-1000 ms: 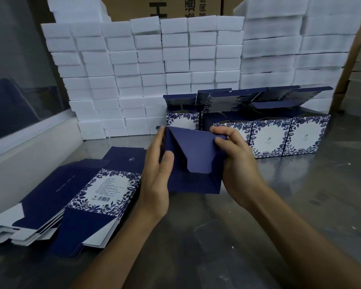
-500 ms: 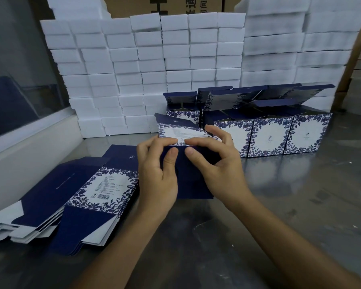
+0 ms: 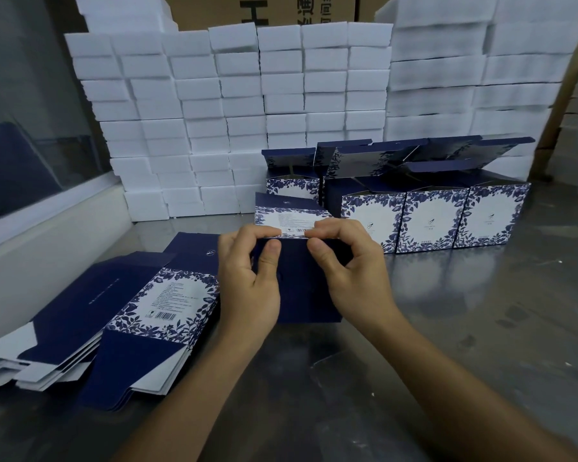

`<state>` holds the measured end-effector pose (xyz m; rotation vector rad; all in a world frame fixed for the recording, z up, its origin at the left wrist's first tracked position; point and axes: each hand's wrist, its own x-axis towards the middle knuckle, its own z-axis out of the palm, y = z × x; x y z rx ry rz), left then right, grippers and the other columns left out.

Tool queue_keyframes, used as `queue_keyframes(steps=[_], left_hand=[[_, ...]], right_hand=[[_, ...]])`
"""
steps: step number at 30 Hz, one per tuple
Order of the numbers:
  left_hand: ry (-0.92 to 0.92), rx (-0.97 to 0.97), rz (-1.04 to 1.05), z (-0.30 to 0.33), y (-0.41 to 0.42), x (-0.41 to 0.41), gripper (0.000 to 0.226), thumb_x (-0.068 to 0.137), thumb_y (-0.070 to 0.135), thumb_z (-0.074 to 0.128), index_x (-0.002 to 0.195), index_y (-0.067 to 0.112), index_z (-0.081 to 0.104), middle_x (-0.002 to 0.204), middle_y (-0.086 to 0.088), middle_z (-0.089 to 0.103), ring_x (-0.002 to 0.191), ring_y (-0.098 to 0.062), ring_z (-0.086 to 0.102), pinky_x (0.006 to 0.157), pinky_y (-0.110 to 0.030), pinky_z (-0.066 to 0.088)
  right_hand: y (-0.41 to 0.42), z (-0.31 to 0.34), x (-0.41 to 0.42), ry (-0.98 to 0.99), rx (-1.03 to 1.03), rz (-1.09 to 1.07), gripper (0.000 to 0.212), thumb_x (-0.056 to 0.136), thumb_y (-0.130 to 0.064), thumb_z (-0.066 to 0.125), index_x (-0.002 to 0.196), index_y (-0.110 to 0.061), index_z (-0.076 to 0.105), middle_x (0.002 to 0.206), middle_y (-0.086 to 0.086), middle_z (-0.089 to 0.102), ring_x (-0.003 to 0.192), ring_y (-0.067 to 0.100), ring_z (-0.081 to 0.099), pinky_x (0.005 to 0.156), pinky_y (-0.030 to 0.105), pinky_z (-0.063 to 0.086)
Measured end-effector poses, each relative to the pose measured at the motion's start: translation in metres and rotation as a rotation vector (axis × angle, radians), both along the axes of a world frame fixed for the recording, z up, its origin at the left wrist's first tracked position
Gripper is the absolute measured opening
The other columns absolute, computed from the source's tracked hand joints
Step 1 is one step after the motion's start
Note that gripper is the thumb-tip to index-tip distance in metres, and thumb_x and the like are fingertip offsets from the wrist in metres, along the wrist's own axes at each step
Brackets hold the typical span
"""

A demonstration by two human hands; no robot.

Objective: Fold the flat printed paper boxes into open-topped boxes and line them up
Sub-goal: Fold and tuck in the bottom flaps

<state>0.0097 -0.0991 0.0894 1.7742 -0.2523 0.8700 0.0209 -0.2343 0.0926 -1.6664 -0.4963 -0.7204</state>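
Note:
I hold a half-formed navy paper box [image 3: 301, 281] just above the steel table, its dark side toward me and a white printed panel showing along its top. My left hand [image 3: 247, 278] grips its left part, thumb pressing the dark flap near the top edge. My right hand [image 3: 351, 271] pinches the top edge from the right with curled fingers. Folded open-topped boxes [image 3: 431, 218] with blue floral print stand in a row behind, lids up. Flat printed boxes [image 3: 141, 305] lie stacked at the left.
White foam blocks [image 3: 234, 121] are piled high across the back of the steel table [image 3: 481, 328], with cardboard cartons behind them. A white ledge and a glass pane [image 3: 30, 145] run along the left side.
The open end with the navy flap faced me; I have turned the box over and folded the flaps shut. Both hands now meet at its top edge.

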Motion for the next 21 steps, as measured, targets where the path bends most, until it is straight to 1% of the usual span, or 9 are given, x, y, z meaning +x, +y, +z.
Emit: queue_keyframes(steps=[3, 6, 8, 11, 14, 16, 18, 20, 21], left_hand=[[-0.003, -0.006, -0.008, -0.002, -0.002, 0.001, 0.020, 0.098, 0.014, 0.057, 0.097, 0.034, 0.059, 0.107, -0.003, 0.050, 0.095, 0.000, 0.052, 0.087, -0.009, 0.038], [0.007, -0.045, 0.006, 0.001, 0.004, 0.003, 0.022, 0.100, 0.017, 0.055, 0.096, 0.038, 0.057, 0.111, -0.004, 0.056, 0.100, -0.009, 0.055, 0.089, -0.020, 0.043], [0.017, -0.075, 0.010, 0.002, 0.008, 0.004, 0.023, 0.100, 0.016, 0.053, 0.095, 0.039, 0.056, 0.111, -0.005, 0.059, 0.101, -0.012, 0.055, 0.088, -0.024, 0.045], [0.037, -0.070, 0.024, 0.001, 0.008, 0.004, 0.025, 0.100, 0.017, 0.053, 0.093, 0.041, 0.056, 0.110, -0.004, 0.058, 0.099, -0.012, 0.055, 0.084, -0.021, 0.044], [0.043, -0.062, 0.027, 0.000, 0.005, 0.003, 0.025, 0.099, 0.017, 0.055, 0.092, 0.042, 0.056, 0.107, -0.002, 0.055, 0.098, -0.011, 0.054, 0.083, -0.017, 0.042], [0.023, -0.061, 0.021, 0.000, 0.003, 0.003, 0.021, 0.099, 0.018, 0.056, 0.095, 0.040, 0.057, 0.108, -0.001, 0.056, 0.101, -0.010, 0.055, 0.088, -0.020, 0.043], [-0.005, -0.081, 0.016, -0.001, 0.002, 0.003, 0.015, 0.099, 0.021, 0.056, 0.102, 0.035, 0.059, 0.112, -0.001, 0.060, 0.104, -0.008, 0.057, 0.090, -0.022, 0.047], [-0.007, -0.171, -0.007, 0.000, 0.001, 0.002, 0.016, 0.098, 0.023, 0.059, 0.112, 0.029, 0.058, 0.112, 0.009, 0.061, 0.103, 0.002, 0.060, 0.086, -0.017, 0.050], [0.005, -0.225, -0.014, 0.000, 0.001, 0.003, 0.022, 0.096, 0.024, 0.061, 0.117, 0.027, 0.056, 0.113, 0.015, 0.059, 0.104, 0.008, 0.059, 0.085, -0.013, 0.051]], right_hand=[[-0.002, -0.001, 0.002, -0.031, -0.003, -0.015, 0.013, 0.092, -0.001, 0.067, 0.091, -0.013, 0.070, 0.101, 0.000, 0.065, 0.100, 0.007, 0.061, 0.090, 0.014, 0.042], [-0.003, -0.001, 0.004, -0.008, 0.089, -0.005, 0.011, 0.099, -0.009, 0.060, 0.101, -0.011, 0.070, 0.105, -0.003, 0.068, 0.098, 0.002, 0.062, 0.086, 0.014, 0.045], [-0.004, -0.001, 0.005, 0.022, 0.139, 0.023, 0.011, 0.101, -0.011, 0.057, 0.100, -0.013, 0.067, 0.104, -0.010, 0.069, 0.097, 0.000, 0.063, 0.084, 0.016, 0.047], [-0.005, -0.003, 0.006, 0.040, 0.115, 0.008, 0.016, 0.101, -0.011, 0.056, 0.090, -0.021, 0.062, 0.103, -0.014, 0.068, 0.098, 0.002, 0.063, 0.084, 0.021, 0.049], [-0.005, -0.005, 0.007, 0.036, 0.107, -0.026, 0.019, 0.102, -0.013, 0.055, 0.089, -0.025, 0.059, 0.102, -0.013, 0.067, 0.097, 0.006, 0.063, 0.081, 0.024, 0.048], [-0.004, -0.005, 0.007, 0.036, 0.139, -0.064, 0.014, 0.102, -0.016, 0.056, 0.093, -0.026, 0.061, 0.102, -0.011, 0.068, 0.096, 0.009, 0.065, 0.077, 0.024, 0.048], [-0.002, -0.005, 0.005, 0.063, 0.256, -0.045, 0.007, 0.099, -0.019, 0.062, 0.101, -0.025, 0.061, 0.107, -0.010, 0.067, 0.097, 0.006, 0.067, 0.075, 0.019, 0.051], [-0.002, -0.004, 0.003, 0.115, 0.353, 0.005, 0.022, 0.094, -0.018, 0.069, 0.114, -0.023, 0.060, 0.115, -0.010, 0.066, 0.101, 0.003, 0.068, 0.078, 0.015, 0.053], [-0.003, -0.004, 0.003, 0.124, 0.331, 0.021, 0.030, 0.092, -0.017, 0.071, 0.119, -0.022, 0.059, 0.116, -0.011, 0.067, 0.102, 0.003, 0.069, 0.080, 0.016, 0.054]])
